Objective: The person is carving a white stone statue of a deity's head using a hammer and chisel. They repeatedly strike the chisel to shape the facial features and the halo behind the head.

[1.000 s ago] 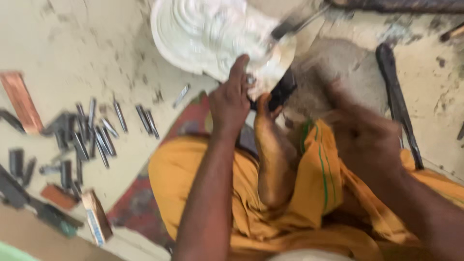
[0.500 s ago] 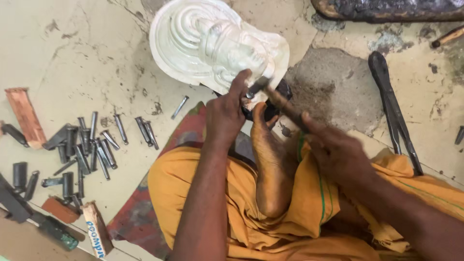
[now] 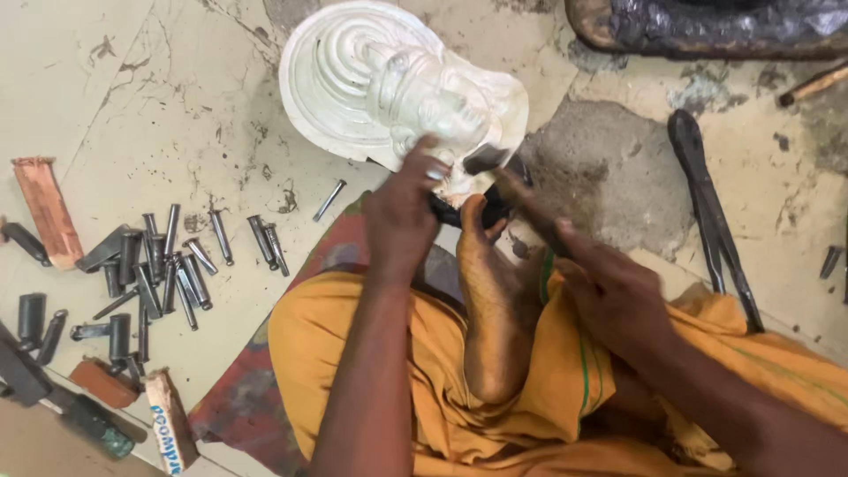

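Fingers of the right hand [image 3: 618,296] wrap a hammer [image 3: 517,194] whose handle slants up-left to the chisel; just beyond, the left hand [image 3: 402,216] pinches that chisel [image 3: 439,177] against the white carved relief [image 3: 397,88] on the floor.

Bright, even daylight, soft shadows; right hand [image 3: 609,291] motion-blurred, white carving [image 3: 389,79] slightly overexposed, floor [image 3: 159,106] sharp.

One white carved mask [image 3: 397,88], one hammer [image 3: 517,190], one pair of black tongs [image 3: 711,221], two hands, and some twenty small metal punches [image 3: 168,274] on the floor.
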